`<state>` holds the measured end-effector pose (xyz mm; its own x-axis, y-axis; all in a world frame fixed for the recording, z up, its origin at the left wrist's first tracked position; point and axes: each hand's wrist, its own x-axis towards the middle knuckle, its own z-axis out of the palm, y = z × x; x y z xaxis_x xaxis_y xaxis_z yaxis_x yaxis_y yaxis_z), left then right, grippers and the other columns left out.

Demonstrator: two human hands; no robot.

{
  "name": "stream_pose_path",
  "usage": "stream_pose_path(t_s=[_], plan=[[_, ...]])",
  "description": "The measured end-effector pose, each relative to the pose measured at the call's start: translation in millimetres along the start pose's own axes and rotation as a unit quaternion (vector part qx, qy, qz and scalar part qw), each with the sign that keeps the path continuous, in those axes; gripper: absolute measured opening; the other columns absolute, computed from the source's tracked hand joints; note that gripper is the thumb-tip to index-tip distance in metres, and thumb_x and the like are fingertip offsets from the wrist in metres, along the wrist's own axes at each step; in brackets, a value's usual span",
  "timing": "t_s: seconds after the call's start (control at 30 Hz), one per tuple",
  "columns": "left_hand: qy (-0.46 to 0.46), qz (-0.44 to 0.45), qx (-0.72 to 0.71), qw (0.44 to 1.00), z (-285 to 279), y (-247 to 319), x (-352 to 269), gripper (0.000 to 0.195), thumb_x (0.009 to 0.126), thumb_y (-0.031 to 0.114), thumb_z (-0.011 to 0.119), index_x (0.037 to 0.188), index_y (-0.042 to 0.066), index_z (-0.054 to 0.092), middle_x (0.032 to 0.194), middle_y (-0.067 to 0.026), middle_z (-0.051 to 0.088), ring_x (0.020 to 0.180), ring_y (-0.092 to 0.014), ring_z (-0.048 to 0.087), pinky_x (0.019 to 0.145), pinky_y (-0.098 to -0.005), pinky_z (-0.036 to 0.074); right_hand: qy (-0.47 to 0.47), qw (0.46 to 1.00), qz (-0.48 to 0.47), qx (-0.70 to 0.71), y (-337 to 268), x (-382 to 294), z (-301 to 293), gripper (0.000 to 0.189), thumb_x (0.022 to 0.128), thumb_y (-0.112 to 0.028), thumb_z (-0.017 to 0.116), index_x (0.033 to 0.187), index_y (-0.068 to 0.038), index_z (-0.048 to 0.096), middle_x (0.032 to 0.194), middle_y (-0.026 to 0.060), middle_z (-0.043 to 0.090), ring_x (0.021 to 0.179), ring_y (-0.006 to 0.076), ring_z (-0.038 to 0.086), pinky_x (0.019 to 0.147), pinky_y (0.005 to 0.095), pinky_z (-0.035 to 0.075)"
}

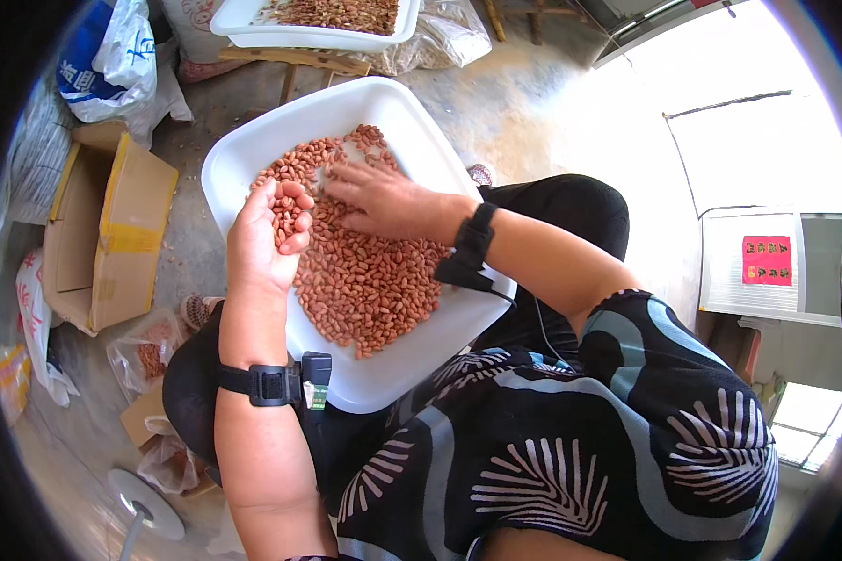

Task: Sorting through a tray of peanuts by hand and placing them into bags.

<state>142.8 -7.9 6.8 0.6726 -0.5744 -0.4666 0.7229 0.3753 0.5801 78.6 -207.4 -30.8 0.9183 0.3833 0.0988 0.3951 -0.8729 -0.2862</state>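
Note:
Shelled peanuts with reddish skins [372,287] lie spread in a white plastic tub [407,379] on my lap. My left hand [270,228], palm up with curled fingers, cups a small heap of peanuts [284,216] over the tub's left side. To its right, my right hand [379,200] is palm down over the peanuts, fingers spread and slightly blurred; whether anything is under its palm is hidden. A bare patch of tub floor shows beyond its fingers. Both wrists wear black straps with small devices.
Another white tub [316,38] of peanuts stands beyond, near a clear plastic bag [456,35]. An open cardboard box [126,238] is on the floor at left, with plastic bags around it. A clear bag of reddish contents [151,350] and a round grey base [147,505] lie lower left.

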Motion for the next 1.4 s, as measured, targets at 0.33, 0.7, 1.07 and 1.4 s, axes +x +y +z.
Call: stream_pose_path(t_s=[0.33, 0.7, 1.07, 1.4], plan=[[0.006, 0.022, 0.016, 1.000, 0, 3, -1, 0.027, 0.092, 0.027, 0.043, 0.087, 0.003, 0.054, 0.074, -0.0087, 0.056, 0.055, -0.012, 0.048, 0.036, -0.0170, 0.028, -0.011, 0.971, 0.045, 0.236, 9, -14, -44, 0.021, 0.081, -0.015, 0.056, 0.097, -0.003, 0.061, 0.090, 0.0176, 0.062, 0.084, 0.0326, 0.060, 0.077, 0.0395, 0.047], [0.004, 0.018, 0.004, 1.000, 2, 5, -2, 0.027, 0.092, 0.027, 0.044, 0.086, 0.003, 0.054, 0.073, -0.0092, 0.056, 0.055, -0.013, 0.049, 0.036, -0.0175, 0.029, -0.066, 0.984, 0.166, 0.025, 67, 49, -19, 0.018, 0.073, -0.012, 0.054, 0.086, -0.005, 0.065, 0.079, 0.0141, 0.063, 0.078, 0.0324, 0.060, 0.071, 0.0397, 0.047], [0.063, -0.001, 0.016, 0.998, 2, -5, -3, 0.026, 0.092, 0.025, 0.045, 0.089, 0.001, 0.055, 0.076, -0.0094, 0.057, 0.056, -0.011, 0.049, 0.036, -0.0160, 0.028, -0.048, 0.805, 0.167, 0.568, 18, 52, -74, 0.024, 0.085, -0.027, 0.062, 0.090, -0.004, 0.065, 0.072, -0.0024, 0.062, 0.068, 0.0090, 0.060, 0.062, 0.0255, 0.048], [0.012, -0.006, -0.010, 1.000, 1, -4, 1, 0.026, 0.092, 0.027, 0.046, 0.087, 0.002, 0.054, 0.074, -0.0101, 0.057, 0.055, -0.012, 0.049, 0.036, -0.0173, 0.029, -0.035, 0.990, 0.117, 0.068, 40, 23, -9, 0.037, 0.077, -0.018, 0.059, 0.112, -0.004, 0.055, 0.107, 0.0179, 0.056, 0.102, 0.0354, 0.052, 0.088, 0.0393, 0.043]])
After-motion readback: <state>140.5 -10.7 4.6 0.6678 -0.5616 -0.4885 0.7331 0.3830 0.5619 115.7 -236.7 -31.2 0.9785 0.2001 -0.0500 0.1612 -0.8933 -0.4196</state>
